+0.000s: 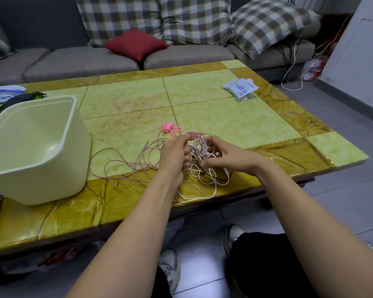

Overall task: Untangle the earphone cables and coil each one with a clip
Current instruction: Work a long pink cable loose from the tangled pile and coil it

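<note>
near the front edge of a green and amber marble-look table (224, 117), a knot of pale pink earphone cables (199, 148) is held between two bare hands. the left hand (174, 152) shows its back to the camera, fingers curled inward and pinching strands at the knot's upper left. the right hand (226, 157) comes in from the other side, knuckles up, fingers bent into the tangle and gripping strands with the thumb underneath (which exact strand each hand has cannot be told). both bare forearms reach up from the bottom of the frame and converge on the knot.

loose loops of the same cables spill left across the table top and hang in curls below the hands, reaching the table's front border. a small bunch of bright pink clips (169, 127) lies on the table just beyond the left hand. a large cream plastic bin (35, 147) stands at the left. a white packet (240, 88) lies well apart near the far right corner. behind the table stands a grey sofa (73, 61) with a red cushion (136, 44) and checked pillows (194, 18).
</note>
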The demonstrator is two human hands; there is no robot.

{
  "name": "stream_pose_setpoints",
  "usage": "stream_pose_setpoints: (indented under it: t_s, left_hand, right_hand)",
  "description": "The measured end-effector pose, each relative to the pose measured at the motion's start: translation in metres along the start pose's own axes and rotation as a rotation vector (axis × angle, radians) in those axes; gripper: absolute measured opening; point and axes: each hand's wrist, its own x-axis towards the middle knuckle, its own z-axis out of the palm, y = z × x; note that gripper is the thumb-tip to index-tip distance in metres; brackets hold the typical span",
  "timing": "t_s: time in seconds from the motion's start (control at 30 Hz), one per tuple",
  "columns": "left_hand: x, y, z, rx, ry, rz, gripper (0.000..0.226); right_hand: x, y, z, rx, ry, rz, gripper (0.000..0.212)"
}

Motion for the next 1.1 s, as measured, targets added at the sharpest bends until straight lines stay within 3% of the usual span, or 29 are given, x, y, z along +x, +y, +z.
stream_pose_setpoints:
  t_s: [0.03, 0.1, 0.23, 0.27, 0.37, 0.43, 0.5, 0.57, 0.63, 0.7, 0.8, 0.87, 0.97, 1.1]
  left_hand:
    - [0.000, 0.001, -0.001, -0.022, -0.004, 0.015, 0.024]
    - [0.001, 0.004, -0.003, -0.112, -0.006, 0.046, 0.022]
    - [0.004, 0.010, -0.009, -0.302, 0.052, 0.104, 0.018]
    - [0.004, 0.012, -0.010, -0.345, 0.067, 0.110, 0.018]
    - [0.007, 0.015, -0.011, -0.424, 0.065, 0.107, 0.016]
    - [0.007, 0.014, -0.008, -0.374, 0.038, 0.099, 0.017]
    - [0.008, 0.010, -0.005, -0.299, 0.017, 0.065, 0.018]
    - [0.007, 0.004, -0.004, -0.174, 0.000, 0.017, 0.019]
    - [0.007, -0.001, -0.003, -0.026, 0.003, -0.026, 0.019]
    - [0.006, -0.004, -0.002, 0.069, 0.008, -0.041, 0.021]
    - [0.006, -0.003, -0.001, 0.085, -0.013, -0.034, 0.023]
    - [0.004, -0.001, 0.000, 0.076, -0.060, -0.026, 0.022]
    - [0.001, 0.000, 0.002, 0.035, -0.092, -0.018, 0.022]
    - [0.002, 0.000, -0.002, 0.070, -0.037, -0.022, 0.024]
  right_hand:
    - [0.000, 0.001, 0.001, -0.081, -0.034, 0.007, 0.068]
    - [0.003, 0.005, 0.003, -0.217, 0.053, -0.002, 0.071]
    - [0.007, 0.011, -0.015, -0.387, 0.480, 0.093, 0.020]
    - [0.006, 0.012, -0.022, -0.363, 0.593, 0.122, 0.016]
    - [-0.004, 0.009, -0.048, -0.198, 1.058, -0.021, 0.022]
    - [-0.008, 0.010, -0.060, -0.154, 1.271, -0.149, 0.031]
    - [-0.004, 0.016, -0.064, -0.152, 1.164, -0.110, 0.035]
    - [-0.002, 0.025, -0.060, -0.193, 0.736, 0.125, 0.047]
    - [-0.003, 0.029, -0.053, -0.424, 0.357, 0.337, 0.068]
    - [-0.004, 0.020, -0.047, -0.631, 0.381, 0.341, 0.071]
    - [-0.004, 0.001, -0.038, -0.545, 0.595, 0.031, 0.054]
    - [-0.002, -0.005, -0.027, -0.327, 0.484, -0.150, 0.045]
    - [0.003, -0.005, -0.010, -0.151, 0.285, -0.197, 0.027]
    - [0.006, -0.003, -0.007, -0.053, 0.367, -0.193, 0.006]
